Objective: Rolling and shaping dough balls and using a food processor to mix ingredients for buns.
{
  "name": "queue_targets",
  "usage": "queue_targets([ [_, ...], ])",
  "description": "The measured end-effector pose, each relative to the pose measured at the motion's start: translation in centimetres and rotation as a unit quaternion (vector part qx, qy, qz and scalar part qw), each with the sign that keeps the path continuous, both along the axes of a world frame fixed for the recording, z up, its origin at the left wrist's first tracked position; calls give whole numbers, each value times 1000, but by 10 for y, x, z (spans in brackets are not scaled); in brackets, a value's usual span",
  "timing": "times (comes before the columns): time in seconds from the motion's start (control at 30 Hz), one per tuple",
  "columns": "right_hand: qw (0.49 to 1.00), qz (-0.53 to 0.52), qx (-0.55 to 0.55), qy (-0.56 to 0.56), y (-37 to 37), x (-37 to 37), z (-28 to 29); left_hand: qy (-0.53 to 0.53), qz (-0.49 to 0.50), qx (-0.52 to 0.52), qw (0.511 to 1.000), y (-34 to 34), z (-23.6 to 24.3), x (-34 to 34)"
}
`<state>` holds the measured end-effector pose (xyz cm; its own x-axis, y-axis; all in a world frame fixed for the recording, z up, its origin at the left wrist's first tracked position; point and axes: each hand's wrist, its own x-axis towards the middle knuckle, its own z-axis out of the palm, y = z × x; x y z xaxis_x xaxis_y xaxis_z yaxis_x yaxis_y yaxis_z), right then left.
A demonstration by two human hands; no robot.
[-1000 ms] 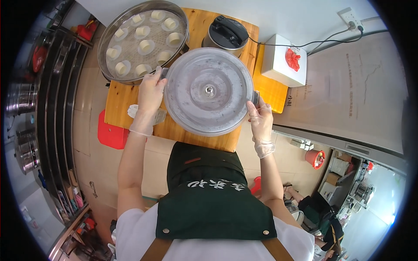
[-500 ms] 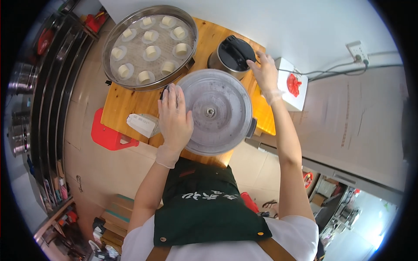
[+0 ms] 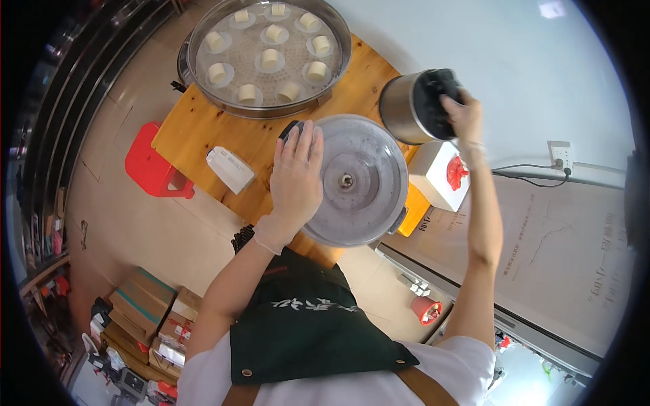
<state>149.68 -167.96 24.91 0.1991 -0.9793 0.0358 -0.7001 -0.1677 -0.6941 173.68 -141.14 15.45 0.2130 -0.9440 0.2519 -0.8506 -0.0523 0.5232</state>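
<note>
A pale wall [image 3: 521, 81] rises beyond a wooden table [image 3: 193, 135], with a red stool [image 3: 147, 162] on beige floor tiles [image 3: 122, 220].

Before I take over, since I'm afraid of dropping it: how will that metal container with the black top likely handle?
The metal container will probably feel stiff, given its straight-sided wall. That shiny surface might be slippery to grasp. With the right hand at its black top, the body could swing or tip.

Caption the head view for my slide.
Left hand at a round grey kitchen item; right hand gripping a black-topped steel container.
</note>
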Motion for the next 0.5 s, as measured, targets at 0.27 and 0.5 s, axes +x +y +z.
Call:
queue_targets([
  [0.27, 994, -41, -87, 45, 143, 9, 183, 204, 19, -119, 972, -1, -14, 3],
  [0.5, 998, 12, 63, -17, 209, 52, 165, 266, 26, -171, 948, 34, -34, 4],
])
